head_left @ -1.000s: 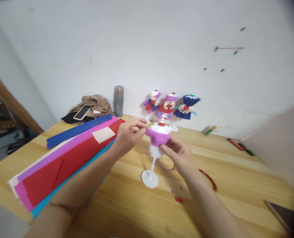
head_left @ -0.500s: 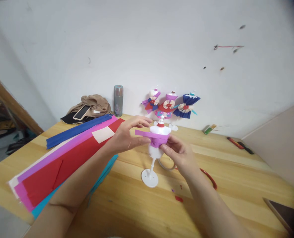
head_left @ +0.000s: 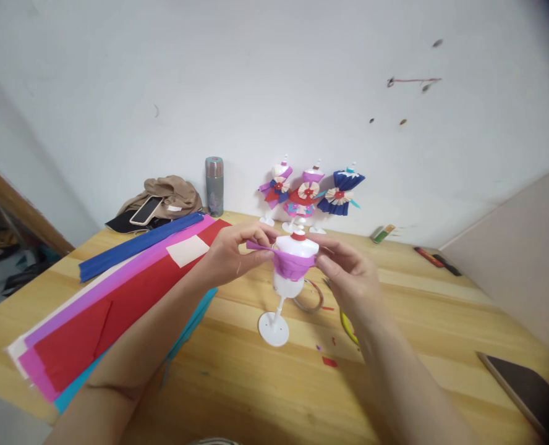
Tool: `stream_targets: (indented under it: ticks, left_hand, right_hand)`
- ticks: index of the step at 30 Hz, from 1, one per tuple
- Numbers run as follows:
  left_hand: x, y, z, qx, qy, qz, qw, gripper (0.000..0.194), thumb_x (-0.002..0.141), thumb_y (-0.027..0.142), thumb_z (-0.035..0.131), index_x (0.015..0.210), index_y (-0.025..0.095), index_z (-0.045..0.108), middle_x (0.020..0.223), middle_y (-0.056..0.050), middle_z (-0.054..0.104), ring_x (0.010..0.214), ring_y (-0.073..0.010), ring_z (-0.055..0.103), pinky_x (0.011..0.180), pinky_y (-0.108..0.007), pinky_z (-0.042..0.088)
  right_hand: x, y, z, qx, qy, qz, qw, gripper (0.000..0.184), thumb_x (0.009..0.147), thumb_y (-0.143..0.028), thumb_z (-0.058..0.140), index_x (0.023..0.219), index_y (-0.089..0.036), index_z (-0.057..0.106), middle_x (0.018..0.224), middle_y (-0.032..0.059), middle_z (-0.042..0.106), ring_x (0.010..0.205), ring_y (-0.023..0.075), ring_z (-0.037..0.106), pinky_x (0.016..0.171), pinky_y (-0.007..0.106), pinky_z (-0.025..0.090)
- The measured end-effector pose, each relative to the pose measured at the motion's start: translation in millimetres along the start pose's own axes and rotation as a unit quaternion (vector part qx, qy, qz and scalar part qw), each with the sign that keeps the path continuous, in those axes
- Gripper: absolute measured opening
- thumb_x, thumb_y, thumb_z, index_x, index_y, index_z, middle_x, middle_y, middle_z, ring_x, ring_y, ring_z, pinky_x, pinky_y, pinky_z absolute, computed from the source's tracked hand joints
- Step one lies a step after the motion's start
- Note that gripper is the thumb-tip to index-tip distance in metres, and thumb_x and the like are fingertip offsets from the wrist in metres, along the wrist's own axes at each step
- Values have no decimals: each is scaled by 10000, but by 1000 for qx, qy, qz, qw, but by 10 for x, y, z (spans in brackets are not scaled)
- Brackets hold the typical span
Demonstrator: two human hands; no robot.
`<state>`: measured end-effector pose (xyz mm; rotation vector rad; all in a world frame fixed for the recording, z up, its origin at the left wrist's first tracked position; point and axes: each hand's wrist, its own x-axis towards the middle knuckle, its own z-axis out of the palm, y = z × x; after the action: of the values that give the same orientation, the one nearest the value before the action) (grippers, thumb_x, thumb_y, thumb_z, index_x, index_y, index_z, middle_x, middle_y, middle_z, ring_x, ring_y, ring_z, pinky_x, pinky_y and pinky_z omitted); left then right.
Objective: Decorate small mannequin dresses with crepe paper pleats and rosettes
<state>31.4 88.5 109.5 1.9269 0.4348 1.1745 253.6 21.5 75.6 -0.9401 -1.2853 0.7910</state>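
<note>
- Both hands [head_left: 290,250] are up in the middle of the head view, one on each side of a little white dress form [head_left: 297,246].
- Left hand [head_left: 230,250] pinches the loose end of a purple strip [head_left: 294,266] between its thumb and fingers.
- Right hand [head_left: 351,269] has its thumb at the other side of the purple strip, with fingers bent behind. I cannot tell if it pinches the strip.
- The purple strip goes across the front of the dress form, under its white shoulders. A red band [head_left: 298,236] is on its neck.
- The dress form stands on its round white foot [head_left: 273,329] on the desk [head_left: 237,377].
- Behind it, near the wall [head_left: 256,93], are three small dressed-up forms [head_left: 308,188] with paper flowers on them.
- A gray bottle [head_left: 214,191] stands to the left of them. Next to it are a brown cloth [head_left: 177,191], a phone [head_left: 146,210] and a black cap [head_left: 120,222].
- Long blue, pink, red and teal sheets [head_left: 77,327] lie by the left arm, with a cream piece [head_left: 188,250] on top.
- A ring [head_left: 321,298], something yellow [head_left: 347,327] and a red scrap [head_left: 329,361] lie near the right arm.
- A dark flat thing [head_left: 520,383] lies at the right.
</note>
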Motion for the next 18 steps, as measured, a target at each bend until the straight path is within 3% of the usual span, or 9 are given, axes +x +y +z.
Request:
stream_targets:
  ticks: [4, 12, 18]
  left_hand:
    - [-7, -20, -3, -30, -8, -14, 999, 121, 816, 230, 756, 734, 184, 679, 1040, -92, 775, 941, -189, 723, 852, -301, 554]
    - [-29, 24, -13, -64, -27, -44, 997, 115, 819, 229, 758, 741, 180, 689, 1093, -116, 777, 1034, -222, 739, 863, -307, 568]
    - [-16, 75, -61, -50, -42, -49, 997, 173, 793, 287, 787, 711, 180, 679, 1065, -120, 773, 1018, -233, 734, 860, -318, 566]
  right_hand:
    - [21, -21, -89, -9, -14, -40, 999, 118, 838, -434, 798, 850, -316, 798, 1007, 55, 787, 906, 244, 729, 762, 391, 616]
    - [27, -113, -214, -140, -155, -101, 973, 272, 766, -421, 858, 977, -284, 753, 1216, 84, 741, 1148, 282, 689, 972, 428, 551]
    - [5, -200, -119, -190, -171, -206, 945, 103, 868, -257, 752, 965, -287, 738, 1048, 48, 777, 985, 236, 734, 901, 394, 575]
